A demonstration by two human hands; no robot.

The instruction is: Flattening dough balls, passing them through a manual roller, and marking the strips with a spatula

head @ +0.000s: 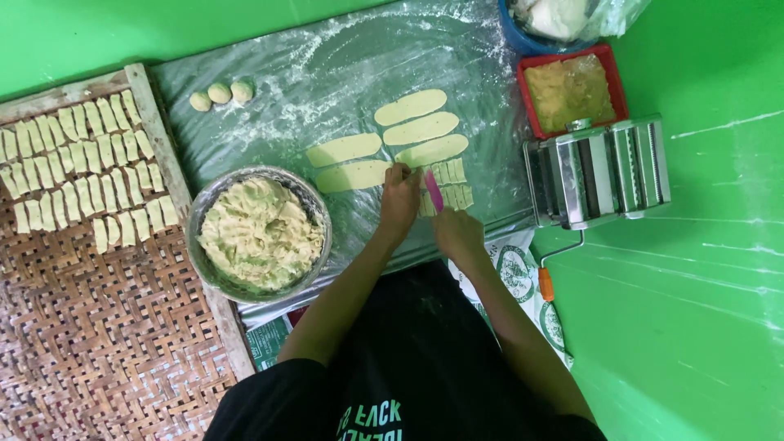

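- I see my right hand pinching a pink cutter, blade down on the dough strip just beyond my fingers.
- My left hand presses flat, fingers together, on the strip's end beside the blade.
- The dough looks soft, thin and light; I judge it would stretch or tear, so I'd lift it from underneath, near its middle.
- More dough ovals lie past both hands on the floured sheet.

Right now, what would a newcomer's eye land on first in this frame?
Probably the bright green floor, then the two hands at centre: the right hand holds a pink cutter over small dough pieces, the left hand beside it. A metal bowl of dough sits left, a pasta roller right.
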